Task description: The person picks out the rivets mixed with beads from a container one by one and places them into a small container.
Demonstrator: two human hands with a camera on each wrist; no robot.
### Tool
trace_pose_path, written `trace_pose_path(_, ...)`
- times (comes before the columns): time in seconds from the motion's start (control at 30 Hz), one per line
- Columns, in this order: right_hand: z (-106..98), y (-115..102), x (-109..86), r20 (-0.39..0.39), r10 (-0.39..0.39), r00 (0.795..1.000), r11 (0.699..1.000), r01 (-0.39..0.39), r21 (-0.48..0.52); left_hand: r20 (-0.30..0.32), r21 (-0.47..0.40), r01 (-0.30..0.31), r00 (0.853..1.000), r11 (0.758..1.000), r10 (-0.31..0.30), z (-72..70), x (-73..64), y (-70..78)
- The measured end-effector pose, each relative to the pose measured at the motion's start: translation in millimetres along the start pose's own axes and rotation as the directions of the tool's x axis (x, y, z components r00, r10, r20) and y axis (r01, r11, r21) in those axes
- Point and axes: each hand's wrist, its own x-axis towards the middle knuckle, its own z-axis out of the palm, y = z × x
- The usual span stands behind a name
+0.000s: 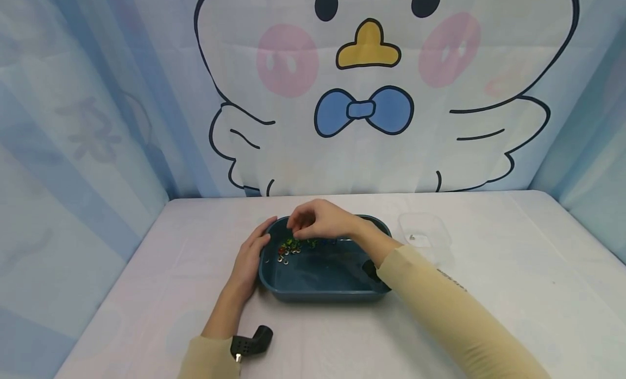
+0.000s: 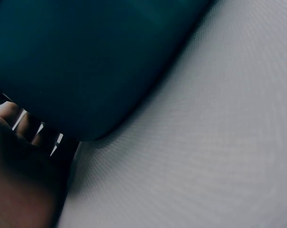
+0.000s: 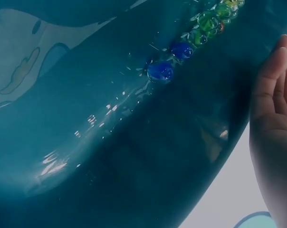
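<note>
A dark teal basin [image 1: 323, 292] stands on the table, its inside showing bright reflections. Small glassy beads, green [image 1: 293, 244], red and clear, gather near its far left wall; blue beads [image 3: 160, 71] show in the right wrist view. My left hand [image 1: 249, 262] rests along the basin's left rim, fingers fairly straight against the outside. Above the beads hangs my right hand [image 1: 323, 220], its fingers bent toward the thumb. Whether anything sits between those fingertips is hidden. In the right wrist view the right hand [image 3: 276, 104] appears at the right edge, apart from the blue beads.
A clear plastic box [image 1: 425, 232] stands right of the basin, with something small and pale inside. A white cloth covers the table [image 1: 513, 292]. Behind it hangs a printed curtain [image 1: 367, 162]. A black wrist camera [image 1: 251, 342] sticks out from my left sleeve.
</note>
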Motion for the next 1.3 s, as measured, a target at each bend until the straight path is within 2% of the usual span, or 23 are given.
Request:
trace_pose_path(0.2, 0.6, 4.1, 0.2, 0.041, 0.022, 0.999, 0.998, -0.019, -0.064, 0.001, -0.004, -0.001, 1.0, 1.0, 0.001, 0.4, -0.2, -0.2)
trace_pose_path(0.5, 2.1, 5.0, 0.0, 0.093, 0.068, 0.993, 0.994, -0.06, -0.087, 0.004, -0.015, -0.001, 1.0, 1.0, 0.001, 0.2, 0.7, -0.4)
trace_pose_path(0.9, 4.0, 10.6, 3.0, 0.157, 0.065, 0.985, 0.991, -0.046, -0.125, 0.001, -0.014, 0.003, 1.0, 1.0, -0.003, -0.4, 1.0, -0.6)
trace_pose_path(1.3, 5.6, 11.4, 2.8, 0.183, 0.089, 0.979, 0.984, -0.057, -0.171, -0.002, -0.014, -0.001, 1.0, 1.0, 0.001, -0.3, 0.6, -0.9)
